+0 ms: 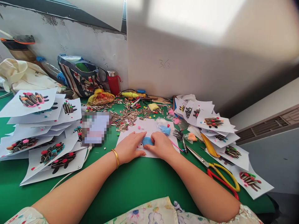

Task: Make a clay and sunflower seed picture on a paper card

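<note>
Right grip (161, 144) is curled over a piece of blue clay (147, 141), its thumb touching the near edge; whether it pinches the clay or only presses it down, I cannot tell. Left grip (130, 147) lies spread, thumb apart from the extended fingers, just left of the clay. The clay rests between both on a white sheet (151, 125), which lies on the green worktop (126, 193). A second blue lump (164, 130) in clear wrapping sits near the sheet's right side. Beyond the sheet, striped seeds (126, 117) are scattered; yellow-and-red-handled scissors (208, 165) lie to the right. Decorated sheets are heaped at left (67, 143) and right (217, 130).
</note>
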The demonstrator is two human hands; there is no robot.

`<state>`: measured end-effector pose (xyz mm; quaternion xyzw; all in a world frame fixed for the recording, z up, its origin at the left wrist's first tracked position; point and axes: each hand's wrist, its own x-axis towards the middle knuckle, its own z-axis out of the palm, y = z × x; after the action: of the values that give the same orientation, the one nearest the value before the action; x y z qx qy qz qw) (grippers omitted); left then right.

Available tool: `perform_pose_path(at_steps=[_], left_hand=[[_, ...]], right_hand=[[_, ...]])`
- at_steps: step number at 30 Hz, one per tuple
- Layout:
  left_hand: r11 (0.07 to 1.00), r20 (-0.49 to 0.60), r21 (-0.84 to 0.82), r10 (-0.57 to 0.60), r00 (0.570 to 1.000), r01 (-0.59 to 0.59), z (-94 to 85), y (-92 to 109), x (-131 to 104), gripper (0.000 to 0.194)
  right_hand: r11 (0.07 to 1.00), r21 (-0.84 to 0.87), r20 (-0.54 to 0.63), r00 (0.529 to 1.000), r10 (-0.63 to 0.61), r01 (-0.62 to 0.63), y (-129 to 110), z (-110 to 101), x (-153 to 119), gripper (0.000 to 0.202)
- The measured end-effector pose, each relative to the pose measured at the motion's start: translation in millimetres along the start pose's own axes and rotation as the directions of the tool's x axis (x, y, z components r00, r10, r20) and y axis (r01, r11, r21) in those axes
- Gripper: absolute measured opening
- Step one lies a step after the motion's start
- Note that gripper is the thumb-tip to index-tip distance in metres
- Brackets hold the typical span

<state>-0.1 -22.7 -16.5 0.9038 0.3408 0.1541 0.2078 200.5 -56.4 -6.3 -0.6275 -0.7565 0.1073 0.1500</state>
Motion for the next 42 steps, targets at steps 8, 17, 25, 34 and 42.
perform_pose_path(at_steps=[8, 17, 25, 34, 42], left_hand=[[1.0, 0.009, -0.007, 0.001, 1.0, -0.001, -2.4, 2, 0, 0.086], [1.0, 0.01, 0.006, 0.001, 1.0, -0.001, -0.7, 1, 0, 0.086], [1.0, 0.008, 0.005, 0.0, 1.0, 0.0, -1.0, 2, 0, 0.087], [1.0, 0.002, -0.001, 0.0, 1.0, 0.0, -0.3, 0, -1, 0.088], [1.0, 0.004, 0.01, 0.001, 1.0, -0.001, 1.0, -1, -1, 0.088]], right_hand=[[0.987, 0.154, -0.001, 0.999, 0.045, -0.044, 4, -5, 1, 0.035], [1.0, 0.018, -0.058, 0.998, 0.024, -0.023, -5, 6, -2, 0.037], [0.977, 0.202, -0.074, 0.996, -0.059, 0.073, 4, -2, -2, 0.017], [0.899, 0.09, 0.057, 0.899, -0.434, 0.428, 5, -13, -23, 0.037], [0.877, 0.02, -0.013, 0.877, -0.48, 0.48, 14, 4, -30, 0.037]])
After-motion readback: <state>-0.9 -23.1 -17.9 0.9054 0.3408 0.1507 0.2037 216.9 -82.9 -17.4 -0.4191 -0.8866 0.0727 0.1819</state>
